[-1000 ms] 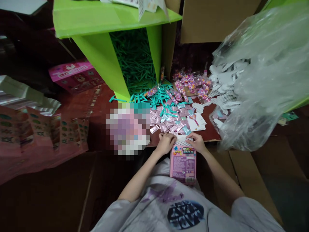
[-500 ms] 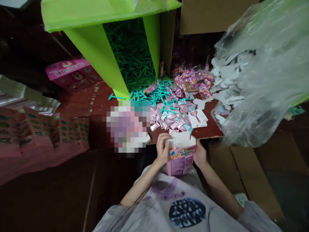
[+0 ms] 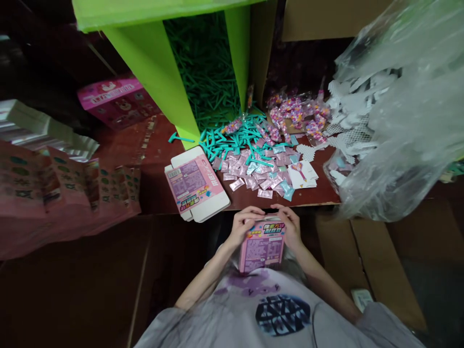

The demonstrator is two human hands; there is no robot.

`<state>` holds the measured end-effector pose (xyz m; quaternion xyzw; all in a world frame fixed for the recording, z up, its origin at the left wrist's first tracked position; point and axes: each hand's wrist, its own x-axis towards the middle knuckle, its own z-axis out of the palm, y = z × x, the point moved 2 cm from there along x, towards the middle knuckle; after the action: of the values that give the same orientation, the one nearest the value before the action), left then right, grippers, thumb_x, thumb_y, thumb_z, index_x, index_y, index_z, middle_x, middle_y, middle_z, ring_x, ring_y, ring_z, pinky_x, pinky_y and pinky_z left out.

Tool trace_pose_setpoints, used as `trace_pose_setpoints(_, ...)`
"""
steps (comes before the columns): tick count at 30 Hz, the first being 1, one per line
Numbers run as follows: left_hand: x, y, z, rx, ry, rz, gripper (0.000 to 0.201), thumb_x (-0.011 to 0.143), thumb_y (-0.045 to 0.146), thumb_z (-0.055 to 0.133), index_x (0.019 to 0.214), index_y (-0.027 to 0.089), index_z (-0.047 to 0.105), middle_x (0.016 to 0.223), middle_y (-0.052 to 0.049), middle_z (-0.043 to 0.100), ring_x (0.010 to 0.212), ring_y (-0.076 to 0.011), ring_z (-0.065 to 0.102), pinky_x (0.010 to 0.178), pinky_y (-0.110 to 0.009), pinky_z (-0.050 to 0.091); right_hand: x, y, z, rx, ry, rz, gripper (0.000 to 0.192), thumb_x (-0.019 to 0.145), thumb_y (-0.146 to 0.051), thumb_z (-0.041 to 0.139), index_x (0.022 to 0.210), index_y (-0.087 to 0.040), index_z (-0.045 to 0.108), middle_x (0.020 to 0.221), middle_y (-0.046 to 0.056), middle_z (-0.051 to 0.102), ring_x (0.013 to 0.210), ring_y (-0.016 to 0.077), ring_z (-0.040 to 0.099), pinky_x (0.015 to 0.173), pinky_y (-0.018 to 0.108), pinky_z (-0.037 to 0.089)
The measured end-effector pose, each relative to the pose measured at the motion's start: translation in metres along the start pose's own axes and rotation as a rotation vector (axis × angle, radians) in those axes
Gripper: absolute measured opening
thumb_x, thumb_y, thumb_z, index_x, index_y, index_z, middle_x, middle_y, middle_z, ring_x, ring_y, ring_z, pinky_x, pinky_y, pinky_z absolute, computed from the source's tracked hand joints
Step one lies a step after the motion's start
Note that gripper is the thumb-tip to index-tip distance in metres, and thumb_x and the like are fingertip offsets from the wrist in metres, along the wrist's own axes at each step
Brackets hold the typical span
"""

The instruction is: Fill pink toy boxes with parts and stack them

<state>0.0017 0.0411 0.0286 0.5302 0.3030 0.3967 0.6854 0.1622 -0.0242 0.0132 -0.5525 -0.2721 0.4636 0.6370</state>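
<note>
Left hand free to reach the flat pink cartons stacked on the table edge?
Probably not yet: the left hand and right hand both grip the pink box. The flat cartons lie close, nothing between.

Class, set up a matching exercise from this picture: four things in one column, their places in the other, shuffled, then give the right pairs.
Things
1. small pink box
2. flat pink cartons
3. teal sticks
4. clear plastic bag

Places
A. inside the green box
B. at the right, over the table's edge
C. held between the left hand and the right hand
D. lying on the table, left of the sachets

Pairs: 1-C, 2-D, 3-A, 4-B
</note>
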Motion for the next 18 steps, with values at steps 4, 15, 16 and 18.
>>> trace_pose_setpoints(4,-0.005,-0.001,0.004,0.213,0.141,0.045,0.021,0.082,0.031,0.062,0.095,0.018,0.072,0.102,-0.01,0.068,0.097,-0.0213,0.063,0.089,-0.035,0.047,0.001,0.006,-0.004,-0.087,0.059,-0.041,0.026,0.076,-0.032,0.067,0.099,-0.022,0.062,0.104,0.006,0.069,0.096,0.0213,0.063,0.083,0.033,0.047)
trace_pose_setpoints(15,-0.01,-0.002,-0.006,0.324,0.009,0.091,0.016,0.081,0.031,0.064,0.081,0.017,0.072,0.093,-0.01,0.071,0.088,-0.0194,0.067,0.082,-0.034,0.051,0.001,0.024,-0.029,-0.111,-0.129,0.031,0.017,0.069,-0.031,0.072,0.062,-0.02,0.061,0.093,0.006,0.071,0.088,0.0236,0.066,0.078,0.037,0.05)
trace_pose_setpoints(16,-0.013,0.001,-0.007,0.342,-0.029,0.092,0.015,0.08,0.031,0.066,0.082,0.017,0.072,0.095,-0.011,0.071,0.089,-0.0196,0.067,0.083,-0.034,0.051,0.001,0.023,-0.032,-0.143,-0.162,0.026,0.016,0.068,-0.031,0.073,0.062,-0.02,0.062,0.095,0.007,0.071,0.09,0.0249,0.066,0.08,0.039,0.05)
trace_pose_setpoints(18,-0.016,0.007,-0.008,0.371,-0.062,0.074,0.017,0.079,0.031,0.067,0.084,0.017,0.072,0.099,-0.012,0.071,0.091,-0.0201,0.067,0.083,-0.034,0.051,0.003,0.021,-0.037,-0.195,-0.238,0.031,0.02,0.067,-0.03,0.074,0.056,-0.02,0.061,0.098,0.008,0.071,0.093,0.027,0.066,0.083,0.042,0.05)
